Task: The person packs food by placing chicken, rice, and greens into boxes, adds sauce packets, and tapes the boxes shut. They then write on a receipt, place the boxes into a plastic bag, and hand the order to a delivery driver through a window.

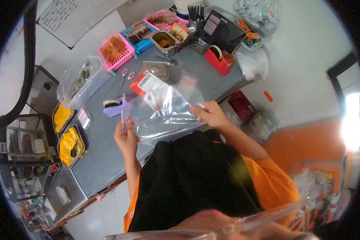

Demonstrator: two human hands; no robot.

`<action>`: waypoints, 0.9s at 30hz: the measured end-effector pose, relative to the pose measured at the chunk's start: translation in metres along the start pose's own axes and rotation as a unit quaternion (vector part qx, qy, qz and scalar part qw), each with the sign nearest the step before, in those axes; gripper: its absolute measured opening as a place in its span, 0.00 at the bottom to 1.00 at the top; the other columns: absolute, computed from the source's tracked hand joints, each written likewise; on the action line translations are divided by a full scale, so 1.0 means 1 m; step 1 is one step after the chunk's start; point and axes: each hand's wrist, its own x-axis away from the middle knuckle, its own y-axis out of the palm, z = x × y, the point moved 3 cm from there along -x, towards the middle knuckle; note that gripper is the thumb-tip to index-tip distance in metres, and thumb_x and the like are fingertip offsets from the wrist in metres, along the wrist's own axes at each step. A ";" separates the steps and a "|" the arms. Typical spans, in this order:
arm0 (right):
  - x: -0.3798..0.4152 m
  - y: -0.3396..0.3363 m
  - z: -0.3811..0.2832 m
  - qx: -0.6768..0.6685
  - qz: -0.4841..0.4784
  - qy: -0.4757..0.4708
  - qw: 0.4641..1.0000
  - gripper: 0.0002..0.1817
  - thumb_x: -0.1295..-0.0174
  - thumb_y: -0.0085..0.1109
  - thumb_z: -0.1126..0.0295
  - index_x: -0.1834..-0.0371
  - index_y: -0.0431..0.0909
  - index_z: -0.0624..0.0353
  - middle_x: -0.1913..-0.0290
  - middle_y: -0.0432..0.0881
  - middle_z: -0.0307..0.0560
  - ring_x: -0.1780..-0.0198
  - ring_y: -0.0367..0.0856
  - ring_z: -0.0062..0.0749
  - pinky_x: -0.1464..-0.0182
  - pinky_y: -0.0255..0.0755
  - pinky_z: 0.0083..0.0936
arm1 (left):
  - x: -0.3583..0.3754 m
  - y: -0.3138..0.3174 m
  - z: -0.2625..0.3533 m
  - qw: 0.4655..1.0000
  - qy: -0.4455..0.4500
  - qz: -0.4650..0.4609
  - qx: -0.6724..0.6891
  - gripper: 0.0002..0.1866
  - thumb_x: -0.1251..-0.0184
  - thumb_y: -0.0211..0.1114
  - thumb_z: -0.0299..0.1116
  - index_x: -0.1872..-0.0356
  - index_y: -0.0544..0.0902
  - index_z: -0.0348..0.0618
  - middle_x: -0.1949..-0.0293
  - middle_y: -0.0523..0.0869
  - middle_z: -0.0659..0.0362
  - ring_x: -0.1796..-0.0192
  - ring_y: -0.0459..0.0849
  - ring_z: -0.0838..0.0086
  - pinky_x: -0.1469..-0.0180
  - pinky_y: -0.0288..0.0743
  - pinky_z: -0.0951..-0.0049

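Note:
A clear plastic bag [164, 114] is stretched between both hands above the front of the grey table. My left hand [127, 136] pinches its left edge, and my right hand [210, 115] grips its right edge, with a ring on one finger. Through or behind the bag shows a red and white labelled packet [148, 83] lying on the table. A purple tape dispenser [115, 108] stands just beyond my left hand. Further back lie scissors [127, 76] with pink handles and a metal lid [158, 69].
Pink basket [117, 52], blue basket [138, 36] and a metal container [165, 41] line the back. A red tape dispenser [220, 62] and a tablet [224, 31] stand at back right. Trays of yellow food [71, 146] sit left, near a bag of greens [82, 80].

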 end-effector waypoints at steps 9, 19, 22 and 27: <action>-0.001 -0.006 -0.007 0.075 -0.091 0.016 0.993 0.15 0.44 0.56 0.58 0.75 0.76 0.60 0.82 0.74 0.34 0.82 0.66 0.15 0.80 0.59 0.15 | -0.002 0.004 -0.001 1.000 0.017 0.020 -0.011 0.09 0.38 0.55 0.31 0.65 0.76 0.35 0.79 0.79 0.61 0.89 0.66 0.87 0.89 0.56 0.84; -0.014 -0.004 0.000 -0.043 -0.169 0.074 0.982 0.15 0.47 0.59 0.58 0.74 0.75 0.59 0.79 0.74 0.37 0.77 0.68 0.14 0.78 0.60 0.15 | -0.007 0.008 0.002 0.908 0.261 0.218 -0.243 0.14 0.46 0.63 0.33 0.62 0.73 0.35 0.65 0.76 0.53 0.70 0.74 0.75 0.71 0.67 0.76; -0.030 0.012 0.013 0.051 -0.056 0.018 0.997 0.15 0.46 0.58 0.57 0.70 0.74 0.61 0.73 0.77 0.42 0.71 0.71 0.17 0.72 0.63 0.16 | 0.029 0.049 0.027 0.813 0.396 0.286 -0.317 0.21 0.51 0.66 0.36 0.61 0.70 0.34 0.63 0.73 0.49 0.63 0.73 0.66 0.62 0.66 0.69; -0.031 0.052 0.027 -0.081 0.040 -0.146 0.985 0.19 0.40 0.50 0.55 0.71 0.73 0.63 0.74 0.73 0.41 0.67 0.70 0.26 0.63 0.64 0.25 | 0.052 0.109 0.017 0.973 -0.022 -0.221 -0.066 0.16 0.49 0.66 0.35 0.68 0.71 0.34 0.68 0.73 0.50 0.65 0.74 0.67 0.61 0.68 0.68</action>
